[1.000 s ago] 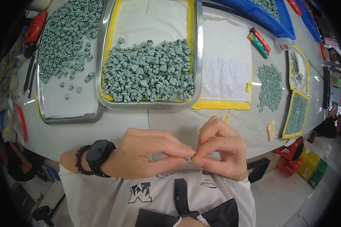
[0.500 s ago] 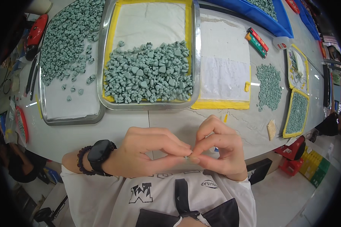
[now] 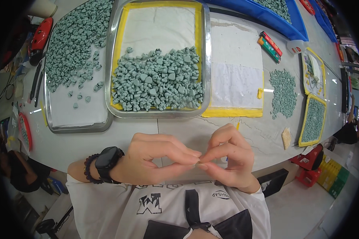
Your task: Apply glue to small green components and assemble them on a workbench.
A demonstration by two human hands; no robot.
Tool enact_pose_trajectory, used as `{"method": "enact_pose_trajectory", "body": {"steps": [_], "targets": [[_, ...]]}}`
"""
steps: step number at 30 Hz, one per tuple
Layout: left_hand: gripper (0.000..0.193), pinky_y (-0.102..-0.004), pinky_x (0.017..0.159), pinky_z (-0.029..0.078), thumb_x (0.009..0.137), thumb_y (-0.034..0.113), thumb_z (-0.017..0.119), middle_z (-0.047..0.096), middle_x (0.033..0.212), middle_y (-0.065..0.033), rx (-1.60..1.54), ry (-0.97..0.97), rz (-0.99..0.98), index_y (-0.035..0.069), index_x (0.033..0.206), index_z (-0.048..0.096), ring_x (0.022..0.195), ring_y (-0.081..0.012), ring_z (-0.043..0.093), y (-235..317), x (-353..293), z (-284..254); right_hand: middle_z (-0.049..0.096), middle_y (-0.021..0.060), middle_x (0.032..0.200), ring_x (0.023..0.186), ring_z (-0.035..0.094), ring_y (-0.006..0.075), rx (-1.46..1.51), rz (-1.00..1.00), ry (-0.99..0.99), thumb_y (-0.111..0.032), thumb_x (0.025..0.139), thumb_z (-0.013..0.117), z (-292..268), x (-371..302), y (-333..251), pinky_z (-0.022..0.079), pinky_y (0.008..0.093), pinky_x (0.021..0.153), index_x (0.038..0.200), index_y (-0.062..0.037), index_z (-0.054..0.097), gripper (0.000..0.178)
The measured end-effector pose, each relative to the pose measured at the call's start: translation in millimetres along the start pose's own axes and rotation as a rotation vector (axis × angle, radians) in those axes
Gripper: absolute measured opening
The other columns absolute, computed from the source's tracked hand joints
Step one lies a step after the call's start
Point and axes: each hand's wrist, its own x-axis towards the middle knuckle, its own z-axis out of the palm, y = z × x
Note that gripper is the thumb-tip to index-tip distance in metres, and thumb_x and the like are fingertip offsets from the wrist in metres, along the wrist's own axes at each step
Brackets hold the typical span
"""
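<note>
My left hand (image 3: pixel 157 159), with a dark watch (image 3: pixel 107 158) and a beaded bracelet on its wrist, is closed in a pinch of thumb and forefinger. My right hand (image 3: pixel 231 157) pinches too, its fingertips meeting those of the left before my chest. Whatever lies between them is tiny and almost wholly covered by the fingers. Straight beyond my hands, a metal tray (image 3: pixel 159 114) with a yellow-edged white lining holds a heap of grey-green pebble-like pieces (image 3: pixel 157 81). To its left, more such pieces (image 3: pixel 73 51) cover much of a second tray (image 3: pixel 79 128).
Right of the middle tray lies a yellow-edged white sheet (image 3: pixel 237 89). Farther right are a patch of tiny green pieces (image 3: pixel 283 93), two lighters (image 3: pixel 270 47) and a small yellow-rimmed tray (image 3: pixel 312 119). A blue bin (image 3: pixel 263 20) stands at the back.
Both hands keep their pinch, with fingertips shifted slightly. A greenish bit that showed between them earlier is now mostly covered. The whole view has moved a little.
</note>
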Motion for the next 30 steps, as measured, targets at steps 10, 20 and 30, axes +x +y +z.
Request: {"method": "enact_pose_trajectory", "body": {"steps": [10, 20, 30], "targets": [[0.017, -0.0246, 0.069, 0.052, 0.073, -0.008, 0.067, 0.068, 0.089, -0.0122, -0.152, 0.038, -0.088, 0.000, 0.087, 0.067, 0.079, -0.0169, 0.066, 0.1, -0.5, -0.6, 0.051, 0.0006, 0.083, 0.075, 0.051, 0.0192, -0.541, -0.407, 0.176, -0.006, 0.060, 0.075, 8.6, -2.3, -2.6, 0.039, 0.0338, 0.070, 0.087, -0.0113, 0.067, 0.029], [0.021, -0.0279, 0.074, 0.052, 0.072, -0.016, 0.065, 0.066, 0.088, -0.0158, -0.445, 0.052, -0.340, -0.001, 0.087, 0.064, 0.086, -0.0201, 0.065, 0.8, 0.3, 1.3, 0.052, -0.0009, 0.084, 0.077, 0.053, 0.0171, -0.751, -0.455, 0.183, -0.008, 0.058, 0.077, 11.2, -6.8, -3.4, 0.038, 0.0375, 0.078, 0.088, -0.0130, 0.068, 0.031], [0.018, -0.0275, 0.072, 0.053, 0.071, -0.013, 0.067, 0.066, 0.088, -0.0175, -0.144, 0.016, -0.049, 0.000, 0.084, 0.065, 0.084, -0.0216, 0.067, -3.3, 1.8, 1.3, 0.055, 0.0016, 0.080, 0.074, 0.055, 0.0200, -0.374, -0.295, 0.140, -0.001, 0.055, 0.072, 7.5, -1.1, -0.6, 0.038, 0.0376, 0.072, 0.085, -0.0100, 0.066, 0.032]]}}
